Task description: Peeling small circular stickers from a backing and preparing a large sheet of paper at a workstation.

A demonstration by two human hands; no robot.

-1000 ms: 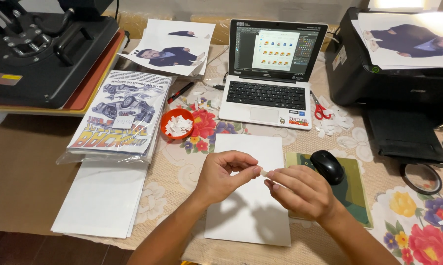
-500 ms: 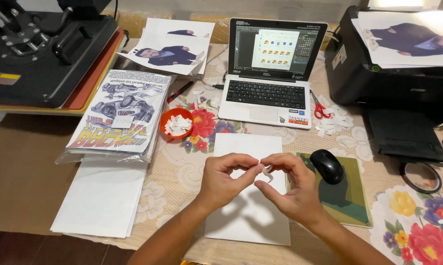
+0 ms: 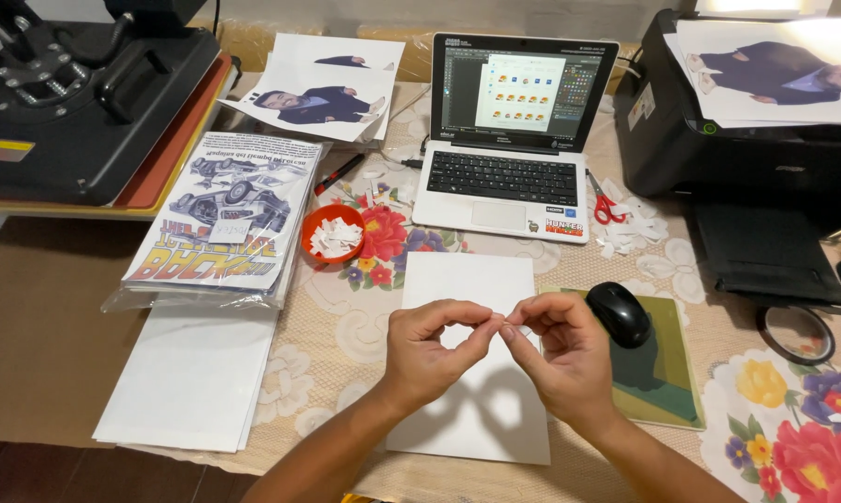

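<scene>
At the far left of the surface (image 3: 57,307) stands a black heat press (image 3: 76,102). Beside it lies a bagged stack of printed sheets (image 3: 220,219), with a stack of blank white sheets (image 3: 192,373) below it, squared to the near edge, probably so they stay within reach. A small red bowl (image 3: 332,235) holds white paper scraps just right of the bagged stack.

At centre, a single white sheet (image 3: 472,279) lies with its long axis running from the person toward the open laptop (image 3: 518,140). Both hands hover above this sheet. The left hand (image 3: 425,359) and right hand (image 3: 569,359) meet fingertip to fingertip. Each grip is closed as a thumb-and-forefinger pinch on a tiny pale scrap (image 3: 501,323), held between the two hands and clear of the sheet. The scrap is too small to tell its orientation or long axis. The pinch suits a piece too small for a full-hand hold.

Right of the hands, a black mouse (image 3: 618,314) rests on a green pad (image 3: 667,373). Red scissors (image 3: 607,207) lie among paper trimmings, and a black printer (image 3: 746,149) occupies the far right.
</scene>
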